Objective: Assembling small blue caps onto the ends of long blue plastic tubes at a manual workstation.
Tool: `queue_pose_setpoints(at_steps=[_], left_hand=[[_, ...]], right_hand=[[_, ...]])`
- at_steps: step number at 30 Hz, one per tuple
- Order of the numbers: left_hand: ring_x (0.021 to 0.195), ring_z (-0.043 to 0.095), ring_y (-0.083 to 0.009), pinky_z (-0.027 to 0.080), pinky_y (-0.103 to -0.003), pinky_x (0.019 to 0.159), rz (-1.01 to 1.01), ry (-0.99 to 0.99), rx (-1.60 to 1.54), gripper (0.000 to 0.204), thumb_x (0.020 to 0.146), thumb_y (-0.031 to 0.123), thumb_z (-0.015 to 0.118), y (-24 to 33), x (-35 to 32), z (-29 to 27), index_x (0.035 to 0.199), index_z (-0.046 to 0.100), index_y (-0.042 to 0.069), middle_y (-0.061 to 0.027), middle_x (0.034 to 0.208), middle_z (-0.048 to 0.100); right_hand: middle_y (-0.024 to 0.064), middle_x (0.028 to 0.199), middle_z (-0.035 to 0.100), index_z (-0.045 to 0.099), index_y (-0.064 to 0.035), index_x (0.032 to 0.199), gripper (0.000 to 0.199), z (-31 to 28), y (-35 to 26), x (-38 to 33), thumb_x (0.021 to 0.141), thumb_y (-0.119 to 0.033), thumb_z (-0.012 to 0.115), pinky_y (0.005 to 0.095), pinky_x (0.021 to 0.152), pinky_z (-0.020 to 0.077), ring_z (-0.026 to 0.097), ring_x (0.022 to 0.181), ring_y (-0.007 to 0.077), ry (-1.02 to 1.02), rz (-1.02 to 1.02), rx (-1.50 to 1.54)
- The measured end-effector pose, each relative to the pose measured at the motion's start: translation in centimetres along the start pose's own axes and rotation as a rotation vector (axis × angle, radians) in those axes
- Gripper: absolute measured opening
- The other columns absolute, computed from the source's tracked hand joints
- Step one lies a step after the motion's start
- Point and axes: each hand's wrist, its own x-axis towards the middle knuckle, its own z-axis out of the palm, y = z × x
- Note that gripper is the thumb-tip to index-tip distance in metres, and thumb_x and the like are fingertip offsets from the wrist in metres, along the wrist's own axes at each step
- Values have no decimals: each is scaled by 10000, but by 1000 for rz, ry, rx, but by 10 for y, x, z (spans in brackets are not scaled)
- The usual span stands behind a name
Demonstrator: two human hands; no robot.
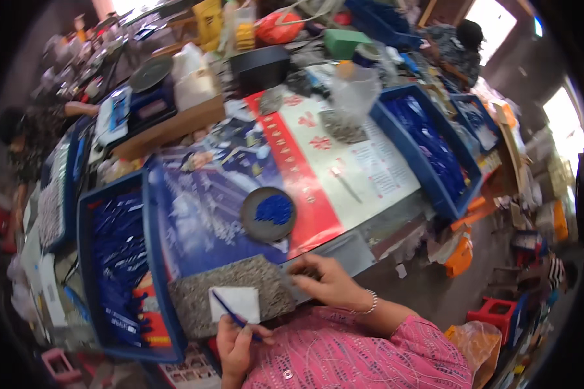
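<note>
My left hand [235, 345] is closed around a slim dark blue pen-like stick [222, 302], which slants across a white square pad [248, 296]. The pad lies on a speckled grey slab [194, 295] at the table's near edge. By the slab's right end, my right hand [331, 282] has its fingers curled together; whatever they hold, if anything, is too blurred to make out. Just beyond the slab sits a round dark dish [250, 228] with a heap of small blue pieces [274, 210] in it.
Blue trays flank the table: the left tray [150, 227] and right tray [396, 139] hold long blue items. A thin white stick [348, 185] lies on the printed sheet [376, 194]. A black box [259, 68] stands farther back. Other people work at far left and far right.
</note>
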Motion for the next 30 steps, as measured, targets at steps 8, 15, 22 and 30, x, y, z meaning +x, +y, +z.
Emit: queue_pose_setpoints(at_steps=[8, 15, 22, 30], left_hand=[[677, 630, -193, 523, -278, 607, -119, -16, -75, 157, 937, 60, 399, 7, 1, -1, 1075, 326, 41, -194, 848, 624], [637, 637, -168, 503, -224, 554, -130, 2, 4, 196, 937, 85, 421, 9, -6, -13, 1106, 330, 42, -175, 851, 631], [622, 632, -166, 500, -226, 534, -83, 65, -30, 185, 928, 67, 420, 9, -7, -19, 1092, 337, 51, -190, 857, 627], [627, 644, -171, 488, -199, 510, -84, 217, 47, 157, 935, 80, 408, 0, -1, -29, 1071, 334, 53, -205, 968, 623]], right_hand=[[-7, 748, 593, 602, 16, 907, 122, -22, 5, 52, 805, -48, 618, 182, 516, 381, 477, 593, 16, 231, -128, -231], [69, 731, 587, 595, 2, 909, 134, -12, -3, 100, 779, -29, 606, 262, 557, 423, 543, 615, 115, 152, -360, -643], [133, 801, 564, 590, -19, 861, 139, 3, 2, 137, 758, -112, 604, 385, 631, 447, 570, 717, 322, 17, -404, -962], [151, 814, 542, 558, -16, 809, 132, 10, 2, 149, 751, -133, 583, 430, 629, 459, 570, 715, 350, -23, -401, -1178]])
